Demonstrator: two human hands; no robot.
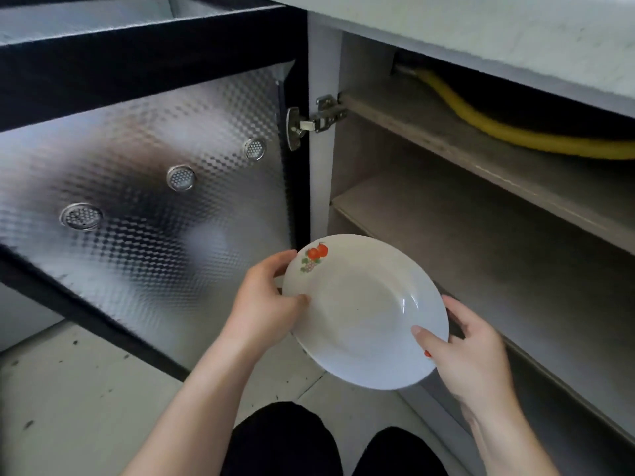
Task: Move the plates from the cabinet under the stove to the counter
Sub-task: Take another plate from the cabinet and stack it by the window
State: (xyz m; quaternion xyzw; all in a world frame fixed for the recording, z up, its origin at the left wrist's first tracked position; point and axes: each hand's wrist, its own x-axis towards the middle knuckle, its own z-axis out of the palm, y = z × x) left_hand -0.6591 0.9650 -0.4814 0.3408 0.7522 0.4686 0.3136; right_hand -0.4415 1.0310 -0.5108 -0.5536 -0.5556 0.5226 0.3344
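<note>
A white deep plate (364, 310) with an orange fruit print near its far rim is held in front of the open cabinet (481, 235), just outside its lower shelf. My left hand (268, 304) grips the plate's left rim, thumb on top. My right hand (464, 348) grips the near right rim, thumb on the upper face. A second rim seems to show under the plate's lower left edge; whether it is another plate I cannot tell. The shelves I can see inside the cabinet hold no plates.
The cabinet door (154, 183) stands swung open at left, lined with patterned foil and three round vents. A metal hinge (309, 121) joins it to the frame. A yellow hose (515, 135) lies on the upper shelf. The pale counter edge (515, 39) runs overhead. My knees (285, 441) rest above the tiled floor.
</note>
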